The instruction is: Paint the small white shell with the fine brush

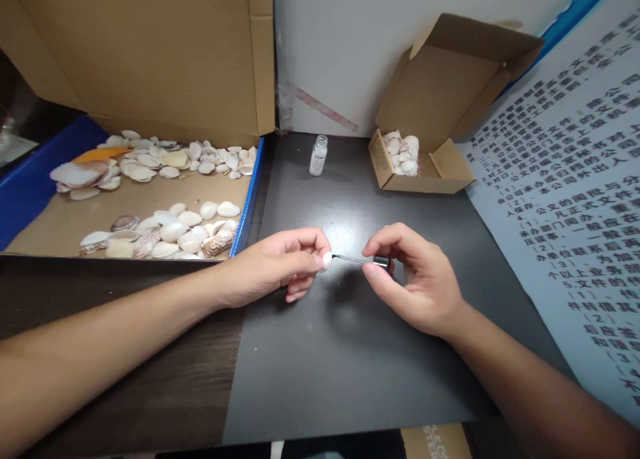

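Note:
Between the thumb and fingers of my left hand (283, 262) is a small white shell (327, 260). My right hand (417, 282) is closed on the dark, shiny cap of an applicator brush (382, 262). From the cap a thin clear stem points left, and its dark tip meets or nearly touches the shell's right side. Behind the hands, a small clear glass bottle (317, 159) with printing on it stands upright, its neck uncapped.
At left lies a large blue-edged cardboard box (150, 191) with many loose shells and its lid raised. A smaller open cardboard box (423, 182) at back right holds whitish shells. A dark grey mat (300, 372) covers the table; a printed sheet (565, 246) stands at right.

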`<control>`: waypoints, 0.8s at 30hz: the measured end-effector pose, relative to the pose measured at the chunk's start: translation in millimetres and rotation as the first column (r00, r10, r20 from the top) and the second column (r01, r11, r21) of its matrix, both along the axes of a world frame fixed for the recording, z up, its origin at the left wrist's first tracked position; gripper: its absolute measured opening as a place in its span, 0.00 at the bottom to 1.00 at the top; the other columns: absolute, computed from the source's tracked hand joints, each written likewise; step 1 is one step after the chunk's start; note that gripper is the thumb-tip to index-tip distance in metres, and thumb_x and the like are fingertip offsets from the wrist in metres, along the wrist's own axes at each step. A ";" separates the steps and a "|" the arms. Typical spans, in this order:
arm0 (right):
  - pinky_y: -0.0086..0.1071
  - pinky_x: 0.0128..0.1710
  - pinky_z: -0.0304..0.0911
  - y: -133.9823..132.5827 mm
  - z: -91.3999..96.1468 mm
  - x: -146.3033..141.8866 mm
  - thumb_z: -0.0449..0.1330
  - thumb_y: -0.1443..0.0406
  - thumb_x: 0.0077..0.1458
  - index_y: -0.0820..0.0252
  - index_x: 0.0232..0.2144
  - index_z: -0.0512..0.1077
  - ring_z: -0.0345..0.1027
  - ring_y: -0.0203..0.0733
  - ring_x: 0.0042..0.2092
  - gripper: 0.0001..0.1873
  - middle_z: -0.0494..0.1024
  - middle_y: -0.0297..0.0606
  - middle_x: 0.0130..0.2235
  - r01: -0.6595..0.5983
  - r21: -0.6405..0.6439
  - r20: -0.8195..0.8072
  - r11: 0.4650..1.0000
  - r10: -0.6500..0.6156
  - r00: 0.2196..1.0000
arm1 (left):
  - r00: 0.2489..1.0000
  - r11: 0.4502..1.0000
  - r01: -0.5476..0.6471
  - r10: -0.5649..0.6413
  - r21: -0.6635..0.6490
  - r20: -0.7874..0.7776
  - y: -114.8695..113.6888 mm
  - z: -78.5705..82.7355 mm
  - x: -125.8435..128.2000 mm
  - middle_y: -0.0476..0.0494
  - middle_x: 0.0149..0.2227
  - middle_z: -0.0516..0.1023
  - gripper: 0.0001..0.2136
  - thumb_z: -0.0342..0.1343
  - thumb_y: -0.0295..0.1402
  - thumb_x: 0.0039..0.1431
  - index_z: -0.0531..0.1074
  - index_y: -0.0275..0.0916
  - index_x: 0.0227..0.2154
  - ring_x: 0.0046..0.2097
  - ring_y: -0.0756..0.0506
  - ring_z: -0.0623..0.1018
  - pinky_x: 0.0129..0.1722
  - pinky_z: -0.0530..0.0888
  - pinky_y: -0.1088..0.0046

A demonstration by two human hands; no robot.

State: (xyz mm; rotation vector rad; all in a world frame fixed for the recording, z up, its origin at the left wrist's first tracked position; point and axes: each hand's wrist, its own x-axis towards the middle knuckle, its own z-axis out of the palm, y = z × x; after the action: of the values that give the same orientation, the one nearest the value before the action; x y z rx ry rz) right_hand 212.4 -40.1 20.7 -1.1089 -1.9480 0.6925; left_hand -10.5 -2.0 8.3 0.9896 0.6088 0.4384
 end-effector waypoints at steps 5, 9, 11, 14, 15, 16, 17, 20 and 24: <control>0.29 0.26 0.61 -0.4 1.0 2.3 0.55 0.69 0.61 0.57 0.35 0.68 0.61 0.33 0.25 0.03 0.68 0.30 0.27 -0.037 -0.015 -0.039 0.999 0.037 0.999 | 1.000 1.000 0.010 -0.010 0.019 -0.020 0.3 0.5 -0.7 0.58 0.19 0.59 0.07 0.56 0.34 0.62 0.65 0.39 0.32 0.20 0.54 0.61 0.22 0.64 0.79; 0.29 0.25 0.60 -1.3 -0.9 2.8 0.53 0.70 0.62 0.56 0.38 0.68 0.60 0.32 0.25 0.05 0.67 0.29 0.28 -0.054 -0.028 -0.095 0.998 0.052 0.994 | 1.000 1.000 0.011 -0.010 0.028 -0.023 0.1 0.7 -0.7 0.58 0.19 0.60 0.08 0.57 0.35 0.62 0.65 0.39 0.32 0.20 0.54 0.61 0.22 0.64 0.79; 0.28 0.25 0.61 -1.6 -2.5 2.5 0.58 0.70 0.59 0.55 0.40 0.67 0.60 0.33 0.25 0.07 0.65 0.27 0.27 -0.038 -0.034 -0.088 0.999 0.035 0.996 | 1.000 1.000 0.009 -0.008 0.027 -0.023 0.0 0.8 -0.3 0.58 0.19 0.60 0.08 0.57 0.34 0.62 0.65 0.39 0.32 0.20 0.54 0.61 0.22 0.64 0.79; 0.29 0.26 0.61 -2.2 -3.7 2.6 0.60 0.71 0.57 0.54 0.40 0.66 0.60 0.33 0.25 0.10 0.63 0.27 0.26 -0.034 -0.033 -0.069 0.999 0.031 0.997 | 1.000 1.000 0.006 -0.006 0.024 -0.020 -0.1 0.7 0.0 0.59 0.19 0.59 0.07 0.57 0.33 0.63 0.65 0.39 0.31 0.20 0.54 0.61 0.22 0.64 0.80; 0.29 0.26 0.61 -2.3 -3.7 2.8 0.59 0.70 0.59 0.54 0.40 0.67 0.60 0.33 0.26 0.08 0.64 0.28 0.27 -0.041 -0.037 -0.074 0.998 0.038 0.997 | 1.000 1.000 0.007 -0.007 0.023 -0.020 0.0 0.7 0.0 0.59 0.18 0.59 0.07 0.56 0.33 0.63 0.65 0.39 0.31 0.20 0.54 0.61 0.22 0.64 0.80; 0.29 0.26 0.61 -2.3 -3.6 3.1 0.57 0.69 0.61 0.55 0.41 0.67 0.60 0.33 0.26 0.06 0.64 0.28 0.27 -0.048 -0.042 -0.082 0.998 0.044 0.996 | 1.000 1.000 0.010 -0.010 0.023 -0.020 0.0 0.6 -0.2 0.58 0.18 0.59 0.07 0.56 0.33 0.63 0.65 0.39 0.31 0.20 0.54 0.61 0.22 0.64 0.80; 0.29 0.26 0.62 -2.2 -3.3 3.2 0.55 0.69 0.62 0.55 0.41 0.67 0.60 0.33 0.26 0.05 0.65 0.29 0.28 -0.052 -0.046 -0.087 0.998 0.048 0.995 | 1.000 1.000 0.012 -0.011 0.023 -0.019 0.0 0.6 -0.3 0.58 0.18 0.59 0.07 0.56 0.33 0.63 0.65 0.39 0.32 0.20 0.54 0.61 0.22 0.64 0.80; 0.29 0.26 0.63 -1.3 -2.4 2.4 0.56 0.69 0.61 0.55 0.40 0.67 0.62 0.34 0.26 0.05 0.66 0.29 0.28 -0.030 -0.026 -0.074 0.999 0.028 0.997 | 1.000 1.000 0.012 -0.012 0.018 -0.017 0.0 0.9 -0.5 0.58 0.18 0.59 0.07 0.57 0.33 0.62 0.65 0.39 0.31 0.20 0.54 0.61 0.22 0.64 0.80; 0.29 0.25 0.65 0.3 -0.6 -0.4 0.58 0.69 0.58 0.55 0.38 0.67 0.65 0.35 0.27 0.06 0.70 0.31 0.28 -0.011 0.028 -0.021 1.000 0.011 1.000 | 1.000 1.000 0.010 -0.010 0.002 -0.029 0.1 1.5 0.1 0.58 0.18 0.59 0.06 0.56 0.33 0.62 0.64 0.39 0.31 0.20 0.54 0.61 0.22 0.65 0.79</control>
State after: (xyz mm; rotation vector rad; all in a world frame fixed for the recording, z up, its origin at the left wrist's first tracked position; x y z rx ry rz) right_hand 212.0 -39.8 20.1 -1.0704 -1.9412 0.6781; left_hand -10.4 -1.9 9.8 1.0016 0.6297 0.4164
